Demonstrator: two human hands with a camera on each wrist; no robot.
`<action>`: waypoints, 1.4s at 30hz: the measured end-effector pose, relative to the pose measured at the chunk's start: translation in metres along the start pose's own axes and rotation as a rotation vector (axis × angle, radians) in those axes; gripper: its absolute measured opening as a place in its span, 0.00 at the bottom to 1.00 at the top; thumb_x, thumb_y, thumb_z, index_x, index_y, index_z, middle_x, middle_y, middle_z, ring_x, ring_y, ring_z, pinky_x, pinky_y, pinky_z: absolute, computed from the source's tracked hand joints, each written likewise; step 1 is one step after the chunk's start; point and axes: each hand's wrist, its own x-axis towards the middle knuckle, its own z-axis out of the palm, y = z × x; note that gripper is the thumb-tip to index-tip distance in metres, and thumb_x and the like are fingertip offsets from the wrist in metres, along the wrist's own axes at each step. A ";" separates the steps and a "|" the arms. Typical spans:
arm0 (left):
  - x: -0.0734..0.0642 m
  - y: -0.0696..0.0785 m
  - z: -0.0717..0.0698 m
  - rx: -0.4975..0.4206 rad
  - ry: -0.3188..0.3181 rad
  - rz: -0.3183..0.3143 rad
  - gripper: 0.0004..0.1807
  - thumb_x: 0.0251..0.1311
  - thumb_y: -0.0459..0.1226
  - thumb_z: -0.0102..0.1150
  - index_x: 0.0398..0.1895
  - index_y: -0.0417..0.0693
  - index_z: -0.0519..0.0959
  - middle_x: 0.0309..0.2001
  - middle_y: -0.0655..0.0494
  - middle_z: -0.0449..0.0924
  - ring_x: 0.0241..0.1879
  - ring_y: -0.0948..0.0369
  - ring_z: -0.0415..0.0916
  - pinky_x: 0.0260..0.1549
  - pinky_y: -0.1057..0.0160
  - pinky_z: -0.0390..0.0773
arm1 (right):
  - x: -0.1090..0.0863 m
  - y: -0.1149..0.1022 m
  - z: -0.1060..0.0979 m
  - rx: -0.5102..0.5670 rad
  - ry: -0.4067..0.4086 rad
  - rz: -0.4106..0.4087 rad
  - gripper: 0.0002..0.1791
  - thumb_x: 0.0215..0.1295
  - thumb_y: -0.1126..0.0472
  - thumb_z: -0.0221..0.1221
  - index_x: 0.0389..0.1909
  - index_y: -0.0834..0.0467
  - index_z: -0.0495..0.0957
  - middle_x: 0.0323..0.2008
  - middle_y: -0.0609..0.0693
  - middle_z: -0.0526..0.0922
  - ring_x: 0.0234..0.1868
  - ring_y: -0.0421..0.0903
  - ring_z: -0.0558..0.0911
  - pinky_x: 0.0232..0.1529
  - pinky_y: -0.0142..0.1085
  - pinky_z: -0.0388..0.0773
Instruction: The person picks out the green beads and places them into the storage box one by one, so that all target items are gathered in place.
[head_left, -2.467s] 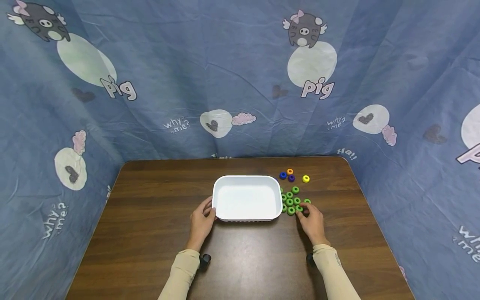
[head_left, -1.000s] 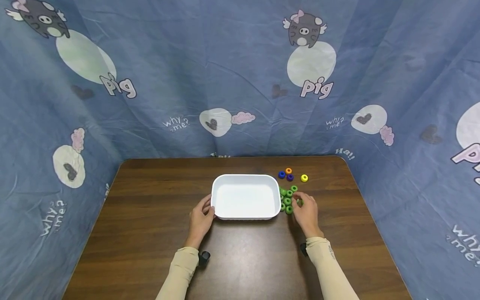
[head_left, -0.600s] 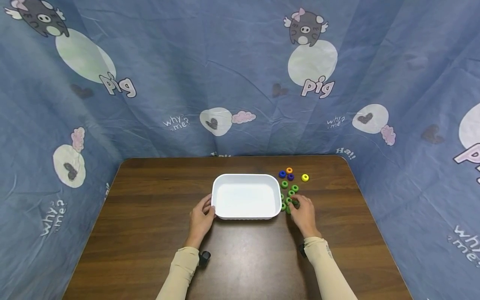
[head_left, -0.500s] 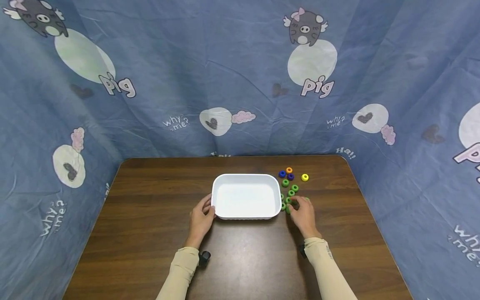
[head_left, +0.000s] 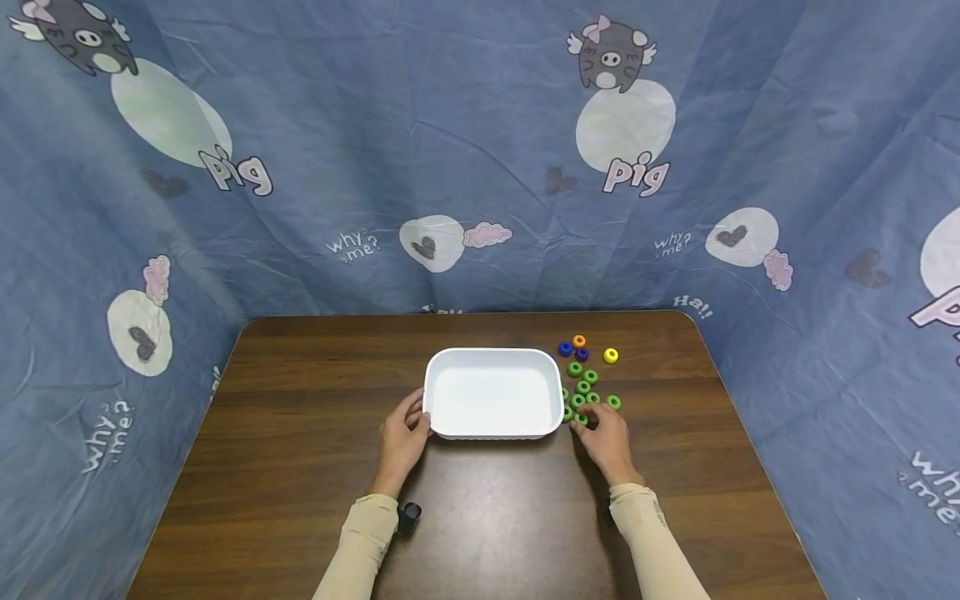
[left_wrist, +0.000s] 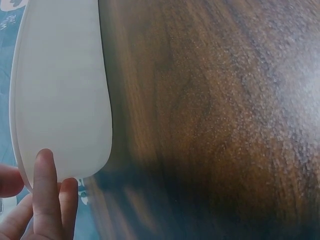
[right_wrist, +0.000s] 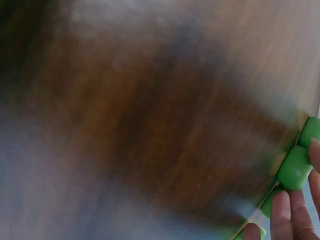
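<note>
My left hand (head_left: pixel 402 437) holds the left end of a white rectangular tray (head_left: pixel 493 393), thumb at the rim and fingers against the outer wall (left_wrist: pixel 65 100) in the left wrist view. To the right of the tray lies a loose group of green ring-shaped beads (head_left: pixel 583 387). My right hand (head_left: pixel 609 437) is at the near edge of this group, thumb and fingertips around one green bead (head_left: pixel 581 419). The right wrist view shows that green bead (right_wrist: pixel 295 168) between thumb and fingers, with other green beads close by. The tray's inside shows only bare white.
Behind the green beads lie a blue bead (head_left: pixel 566 348), an orange bead (head_left: pixel 579 341), a purple bead (head_left: pixel 582 354) and, further right, a yellow bead (head_left: pixel 611 356). Everything stands on a brown wooden table (head_left: pixel 322 375). A blue patterned cloth (head_left: pixel 480 150) hangs behind and at the sides.
My right hand has moved left and a little nearer along the green beads. One green bead now sits further back, near the purple one. The left hand and tray have hardly moved.
</note>
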 end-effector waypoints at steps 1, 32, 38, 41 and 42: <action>0.000 0.000 0.000 0.000 0.000 -0.001 0.25 0.63 0.26 0.56 0.65 0.40 0.76 0.57 0.35 0.82 0.51 0.44 0.85 0.34 0.71 0.88 | 0.000 0.000 0.001 0.000 -0.001 0.002 0.15 0.54 0.64 0.72 0.44 0.63 0.85 0.44 0.58 0.86 0.47 0.57 0.84 0.52 0.52 0.82; 0.001 -0.002 -0.003 -0.005 -0.017 -0.024 0.25 0.64 0.28 0.56 0.65 0.44 0.76 0.57 0.38 0.82 0.51 0.46 0.85 0.34 0.72 0.87 | -0.003 0.000 0.003 0.023 -0.004 0.035 0.17 0.54 0.67 0.70 0.46 0.62 0.84 0.47 0.60 0.86 0.47 0.58 0.84 0.51 0.52 0.83; 0.002 -0.002 -0.002 -0.009 -0.005 -0.004 0.25 0.63 0.26 0.57 0.65 0.42 0.76 0.56 0.36 0.83 0.50 0.45 0.85 0.32 0.72 0.87 | -0.001 -0.001 -0.001 0.017 0.001 0.033 0.18 0.54 0.66 0.70 0.47 0.62 0.84 0.46 0.60 0.87 0.47 0.58 0.85 0.50 0.52 0.83; 0.002 -0.003 -0.002 -0.015 -0.005 -0.005 0.25 0.63 0.26 0.56 0.65 0.42 0.76 0.56 0.36 0.83 0.50 0.45 0.85 0.32 0.73 0.87 | 0.001 -0.004 -0.005 0.028 0.014 0.023 0.18 0.54 0.66 0.70 0.48 0.63 0.83 0.46 0.61 0.87 0.46 0.58 0.85 0.49 0.52 0.84; 0.002 -0.003 -0.002 -0.015 -0.007 -0.004 0.25 0.63 0.26 0.56 0.65 0.42 0.76 0.56 0.36 0.83 0.50 0.45 0.85 0.32 0.73 0.86 | 0.002 -0.006 -0.006 0.034 0.020 0.018 0.18 0.54 0.66 0.70 0.48 0.63 0.83 0.46 0.61 0.86 0.46 0.58 0.86 0.49 0.52 0.84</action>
